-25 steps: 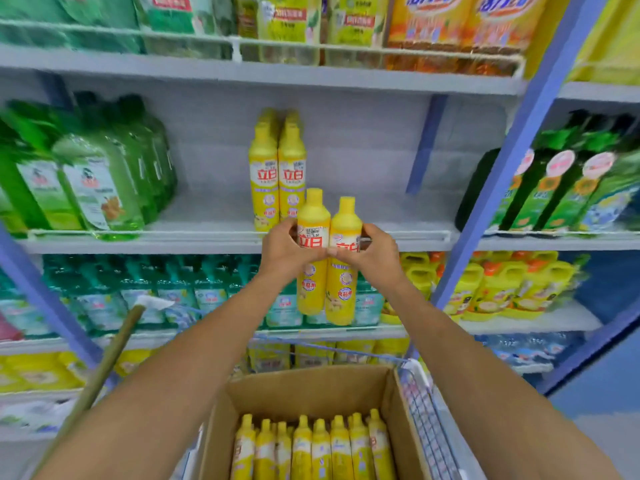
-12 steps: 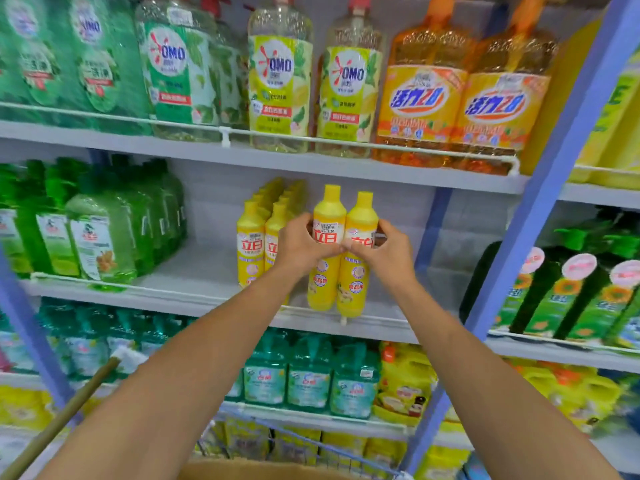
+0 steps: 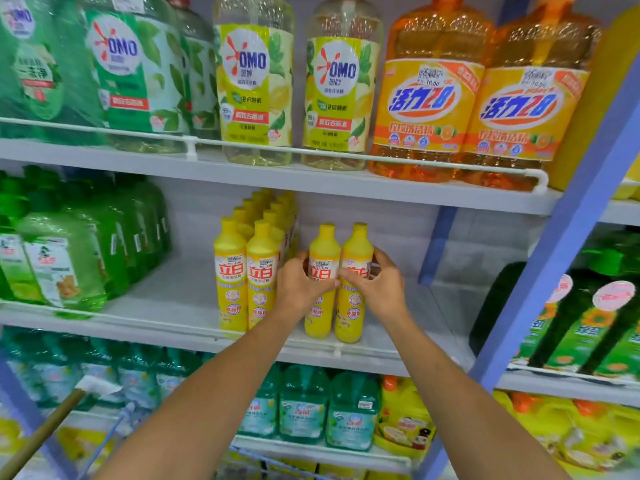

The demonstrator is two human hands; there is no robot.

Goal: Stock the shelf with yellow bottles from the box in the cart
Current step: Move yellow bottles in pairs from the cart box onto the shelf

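Two yellow bottles with red-lettered labels stand side by side at the front of the middle shelf [image 3: 388, 341]. My left hand [image 3: 299, 285] wraps the left bottle [image 3: 322, 244] at its label. My right hand [image 3: 379, 289] grips the right bottle [image 3: 356, 245] the same way. Their bases are at the shelf's front rail; I cannot tell whether they rest on the shelf. Just to their left stand two rows of the same yellow bottles [image 3: 246, 268], running back into the shelf. The box and most of the cart are out of view.
Green bottles [image 3: 65, 258] fill the left of the same shelf. Large clear and orange jugs [image 3: 429, 98] stand on the shelf above. A blue upright [image 3: 568, 244] bounds the bay on the right. A wooden handle [image 3: 38, 438] leans at lower left. Bare shelf lies right of the held bottles.
Both hands have carried the two bottles from above the box up and forward onto the middle shelf, beside the stocked rows. The view has tilted up, so the box has left the frame.
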